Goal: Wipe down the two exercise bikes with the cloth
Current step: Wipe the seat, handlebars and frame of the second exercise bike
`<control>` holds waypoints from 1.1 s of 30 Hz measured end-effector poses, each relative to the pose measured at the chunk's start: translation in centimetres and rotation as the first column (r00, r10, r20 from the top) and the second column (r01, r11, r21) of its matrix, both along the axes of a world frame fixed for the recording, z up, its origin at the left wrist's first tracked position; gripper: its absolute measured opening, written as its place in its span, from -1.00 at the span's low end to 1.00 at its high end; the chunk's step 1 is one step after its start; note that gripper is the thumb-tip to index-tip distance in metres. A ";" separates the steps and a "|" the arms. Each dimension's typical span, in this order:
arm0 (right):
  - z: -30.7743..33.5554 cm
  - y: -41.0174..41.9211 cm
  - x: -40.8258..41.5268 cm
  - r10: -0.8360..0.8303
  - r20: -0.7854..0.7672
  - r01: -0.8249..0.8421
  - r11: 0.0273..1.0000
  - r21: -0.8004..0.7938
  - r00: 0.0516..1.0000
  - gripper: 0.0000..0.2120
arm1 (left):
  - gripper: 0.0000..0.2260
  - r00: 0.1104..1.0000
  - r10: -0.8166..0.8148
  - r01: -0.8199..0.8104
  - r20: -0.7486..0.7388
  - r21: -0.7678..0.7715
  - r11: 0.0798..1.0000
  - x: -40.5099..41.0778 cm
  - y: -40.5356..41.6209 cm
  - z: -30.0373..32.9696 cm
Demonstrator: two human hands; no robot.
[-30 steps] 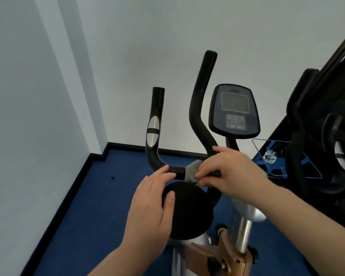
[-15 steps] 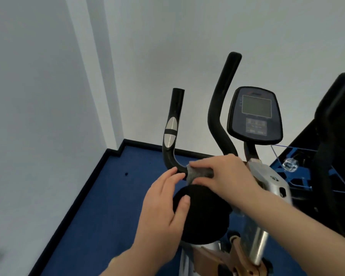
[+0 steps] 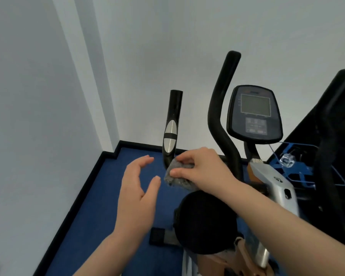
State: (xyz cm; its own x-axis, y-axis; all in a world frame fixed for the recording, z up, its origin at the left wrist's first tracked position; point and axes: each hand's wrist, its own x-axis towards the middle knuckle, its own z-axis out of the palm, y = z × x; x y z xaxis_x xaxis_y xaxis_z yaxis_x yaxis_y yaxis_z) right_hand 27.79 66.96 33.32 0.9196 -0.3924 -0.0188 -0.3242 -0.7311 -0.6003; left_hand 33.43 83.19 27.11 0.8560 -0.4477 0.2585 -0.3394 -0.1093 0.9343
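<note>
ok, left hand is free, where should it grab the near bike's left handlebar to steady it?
Probably the upright black section of the left handlebar, around the silver sensor pads, coming in from its left side. That stretch is straight, bare and faces the open left hand. The bend below is taken: the right hand holds the grey cloth there.

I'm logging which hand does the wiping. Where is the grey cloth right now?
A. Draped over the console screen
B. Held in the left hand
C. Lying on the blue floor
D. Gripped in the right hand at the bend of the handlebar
D: the right hand pinches the grey cloth against the handlebar, while the left hand hovers open beside it.
</note>
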 end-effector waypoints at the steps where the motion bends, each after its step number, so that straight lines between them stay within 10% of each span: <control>1: -0.2 0.1 0.2 -0.032 0.004 0.032 0.998 0.050 0.999 -0.55 | -0.64 1.000 -0.013 0.013 -0.010 0.009 1.000 0.1 -0.1 0.0; 8: 0.2 0.6 -3.0 -0.095 -0.171 0.015 0.907 -0.421 0.981 -0.58 | -0.67 0.992 -0.126 0.124 0.029 0.046 0.991 2.6 -1.2 0.8; 14: 0.0 4.6 1.7 -0.266 -0.151 0.167 0.866 -0.470 0.952 -0.59 | -0.64 0.976 -0.216 0.216 0.021 0.030 0.976 4.0 -2.9 1.2; 33: 0.3 4.0 4.5 -0.444 -0.022 0.445 0.895 0.031 0.896 -0.75 | -0.67 0.933 -0.360 0.360 0.000 0.004 0.933 8.8 -3.5 2.1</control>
State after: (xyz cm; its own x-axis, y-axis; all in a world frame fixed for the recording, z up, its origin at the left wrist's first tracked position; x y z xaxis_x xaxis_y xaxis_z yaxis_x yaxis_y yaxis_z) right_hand 32.30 70.95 33.58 0.6492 -0.7589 -0.0513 -0.6189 -0.4878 -0.6157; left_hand 42.23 79.73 29.23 0.6372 -0.7266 0.2570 -0.3576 0.0166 0.9337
